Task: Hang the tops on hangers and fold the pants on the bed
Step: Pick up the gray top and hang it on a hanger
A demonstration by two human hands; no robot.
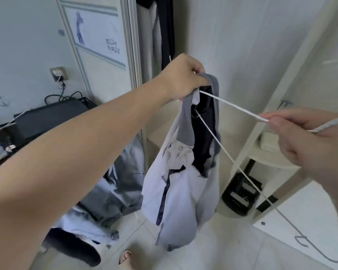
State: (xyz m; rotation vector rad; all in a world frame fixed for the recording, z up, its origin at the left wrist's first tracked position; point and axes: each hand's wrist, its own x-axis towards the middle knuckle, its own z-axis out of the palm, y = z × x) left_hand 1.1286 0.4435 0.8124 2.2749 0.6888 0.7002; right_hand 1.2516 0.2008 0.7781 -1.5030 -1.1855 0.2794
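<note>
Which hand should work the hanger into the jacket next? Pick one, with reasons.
Right. The right hand grips the white hanger, whose arm reaches the neck of the jacket. The left hand grips the collar and holds the jacket up.

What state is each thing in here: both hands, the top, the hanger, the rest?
Left hand: grips the top's collar, holding it up.
Right hand: pinches the hanger.
Top: dangling, not yet hung.
Hanger: tip in the top's neck opening.
Wardrobe door: open.
Clothes pile: heaped, unfolded.
Plug: in the wall socket.
</note>
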